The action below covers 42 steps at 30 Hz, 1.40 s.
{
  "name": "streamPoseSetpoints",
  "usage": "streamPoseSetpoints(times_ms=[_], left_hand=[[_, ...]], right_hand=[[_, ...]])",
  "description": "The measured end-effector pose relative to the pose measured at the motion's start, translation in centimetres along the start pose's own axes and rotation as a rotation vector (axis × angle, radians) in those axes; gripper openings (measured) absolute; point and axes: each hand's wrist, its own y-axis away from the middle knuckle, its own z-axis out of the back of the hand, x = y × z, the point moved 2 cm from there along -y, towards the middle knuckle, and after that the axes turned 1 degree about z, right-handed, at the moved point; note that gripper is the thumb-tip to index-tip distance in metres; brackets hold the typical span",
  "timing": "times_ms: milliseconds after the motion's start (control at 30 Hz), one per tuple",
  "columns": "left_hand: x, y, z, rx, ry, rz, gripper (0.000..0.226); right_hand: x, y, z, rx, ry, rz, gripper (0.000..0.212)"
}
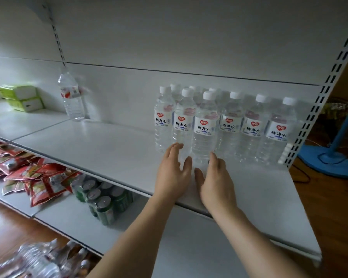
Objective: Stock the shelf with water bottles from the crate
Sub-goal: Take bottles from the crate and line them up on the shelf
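Several clear water bottles [227, 125] with white caps and red-heart labels stand in rows at the right end of the white shelf [109, 149]. My left hand [174, 173] lies flat with straight fingers, its fingertips against the base of a front bottle [182, 125]. My right hand [215, 181] is beside it, fingers straight, reaching to the foot of the neighbouring bottle [204, 129]. Neither hand holds anything. One more bottle [71, 97] stands alone at the back left. More bottles [40, 259] lie blurred at the bottom left; the crate itself is not clearly visible.
Green and white boxes [21, 98] sit at the far left. On the shelf below lie red snack packets [28, 173] and green cans [102, 199]. A slotted upright [317, 105] bounds the right end, with a blue fan stand [333, 159] on the wooden floor beyond.
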Motion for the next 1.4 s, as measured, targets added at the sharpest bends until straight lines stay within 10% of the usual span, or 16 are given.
streamPoseSetpoints(times_ms=[300, 833, 1400], left_hand=[[0.1, 10.4, 8.9, -0.257, 0.148, 0.224, 0.027], [2.3, 33.9, 32.8, -0.474, -0.267, 0.799, 0.029], [18.7, 40.3, 40.1, -0.544, -0.166, 1.123, 0.039]], right_hand=[[6.4, 8.8, 0.6, 0.017, -0.312, 0.559, 0.038], [24.4, 27.1, -5.9, 0.613, -0.592, 0.894, 0.043], [32.2, 39.1, -22.9, 1.015, -0.085, 0.711, 0.061]])
